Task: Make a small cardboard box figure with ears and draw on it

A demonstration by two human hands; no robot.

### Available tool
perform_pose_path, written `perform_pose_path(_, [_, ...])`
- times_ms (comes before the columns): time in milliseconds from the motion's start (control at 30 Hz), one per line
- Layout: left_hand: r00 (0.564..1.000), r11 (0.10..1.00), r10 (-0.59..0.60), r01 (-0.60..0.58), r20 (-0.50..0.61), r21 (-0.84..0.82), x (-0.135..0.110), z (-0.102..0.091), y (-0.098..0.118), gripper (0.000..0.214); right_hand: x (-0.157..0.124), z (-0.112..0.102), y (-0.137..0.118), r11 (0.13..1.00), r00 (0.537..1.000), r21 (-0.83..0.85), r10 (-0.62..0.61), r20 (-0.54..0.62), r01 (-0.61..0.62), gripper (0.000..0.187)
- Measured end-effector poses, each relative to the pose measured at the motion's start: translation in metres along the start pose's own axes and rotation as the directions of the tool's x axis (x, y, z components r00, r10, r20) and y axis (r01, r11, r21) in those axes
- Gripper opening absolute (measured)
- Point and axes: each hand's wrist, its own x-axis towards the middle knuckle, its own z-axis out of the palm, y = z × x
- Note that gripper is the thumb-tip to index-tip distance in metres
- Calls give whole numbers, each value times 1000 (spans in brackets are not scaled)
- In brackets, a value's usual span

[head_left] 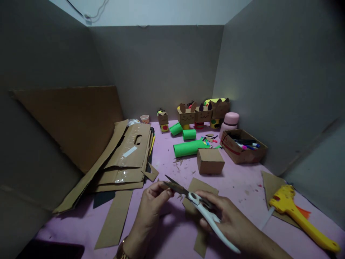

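Note:
My right hand (229,219) grips white-handled scissors (201,203), their dark blades open and pointing left. My left hand (153,208) pinches a small piece of brown cardboard (166,187) right at the blades. Both hands hover over a larger brown cardboard sheet (201,187) lying on the pink table (239,185). Small cardboard scraps lie scattered just beyond the hands.
A small closed cardboard box (210,160) and green paper tubes (188,147) lie beyond. Cardboard figures (202,113) line the back. An open box of markers (244,145) sits right, a yellow glue gun (296,212) at near right. Stacked cardboard sheets (124,162) lie left.

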Motion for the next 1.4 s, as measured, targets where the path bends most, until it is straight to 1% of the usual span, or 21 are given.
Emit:
perform_pose_path(133, [1000, 998, -1, 1, 8, -59, 0, 2, 2, 4, 1, 0, 0, 1000, 1000, 10, -21, -7, 21, 58])
perform_pose_path(267, [1000, 996, -9, 9, 4, -84, 0, 3, 3, 4, 2, -1, 2, 999, 999, 11, -32, 0, 32, 57])
perform_pose_path(433, [999, 997, -10, 12, 35, -80, 0, 3, 3, 8, 2, -3, 6, 1000, 1000, 11, -2, 28, 2, 55])
perform_pose_path(500, [1000, 997, -12, 14, 27, -74, 1, 4, 4, 8, 2, -4, 6, 1000, 999, -11, 0, 39, 0, 52])
perform_pose_path(633, [1000, 999, -19, 20, 16, -50, 0, 5, 5, 10, 3, -4, 6, 998, 999, -53, -27, 25, 28, 50])
perform_pose_path(767, [1000, 1000, -23, 23, -1, -18, 1, 5, 4, 10, 4, -3, 7, 999, 999, -25, -20, 34, 21, 49])
perform_pose_path(867, [1000, 1000, -19, 19, 12, -25, 1, 4, 3, 8, 4, -3, 7, 1000, 999, -30, -9, 40, 10, 47])
perform_pose_path(967, [999, 999, -30, 30, 18, -30, 2, 4, 2, 8, 4, -2, 10, 996, 1000, -85, -7, 19, 9, 45])
perform_pose_path(1033, [999, 999, -36, 36, 13, -28, 2, 3, 2, 9, 6, -2, 15, 996, 1000, -88, 0, 14, 2, 44])
perform_pose_path(1100, [999, 999, -43, 43, -3, -27, 1, 3, 3, 9, 8, -3, 20, 998, 1000, -55, 6, 0, -6, 46])
perform_pose_path(1167, [999, 999, -41, 41, -19, -19, 0, 3, 3, 9, 10, -5, 24, 1000, 999, -10, 0, -42, -1, 50])
perform_pose_path(1267, [999, 1000, -31, 31, -11, 2, 0, 4, 6, 9, 12, -8, 24, 1000, 997, 14, 15, -77, -14, 55])
perform_pose_path(1400, [997, 998, -38, 35, 69, 42, 0, 5, 12, 10, 9, -10, 18, 999, 999, 21, 43, 18, -43, 60])
